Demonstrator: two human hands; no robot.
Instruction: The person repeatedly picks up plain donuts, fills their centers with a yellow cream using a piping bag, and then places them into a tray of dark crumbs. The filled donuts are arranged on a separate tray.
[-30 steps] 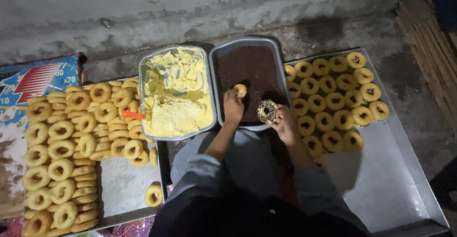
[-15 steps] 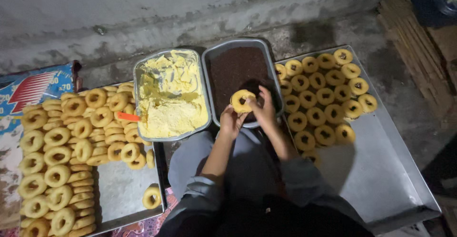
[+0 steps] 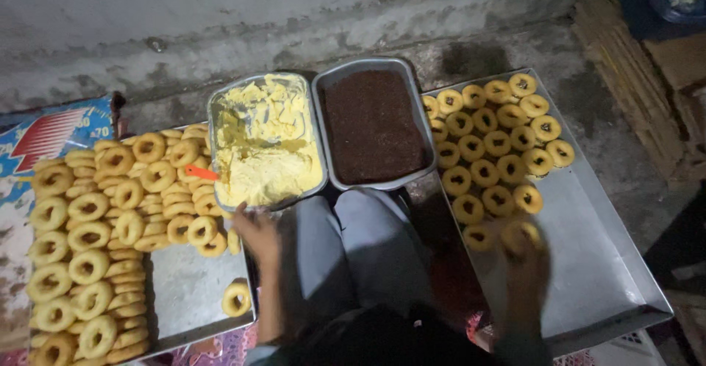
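My right hand [image 3: 528, 267] is blurred over the right metal tray [image 3: 596, 263]. It holds a ring-shaped pastry [image 3: 519, 236] at the near end of the rows of rings [image 3: 489, 145] laid there. My left hand [image 3: 257, 235] is low at the inner edge of the left metal tray [image 3: 184, 292], beside the heap of plain rings [image 3: 110, 219], its fingers touching or close to the nearest ones. Between the trays stand a pan of yellow cream [image 3: 265, 145] and a pan of dark brown crumbs [image 3: 371, 127].
An orange spatula handle [image 3: 200, 172] sticks out of the cream pan's left side. A single ring [image 3: 237, 298] lies apart on the left tray. My grey-clad knees [image 3: 353, 256] are between the trays. A concrete wall runs behind, and cardboard [image 3: 647, 79] lies at the right.
Both hands held one ring over the brown pan. Now my right hand has carried it down to the right tray, and my left hand has moved to the left tray's heap.
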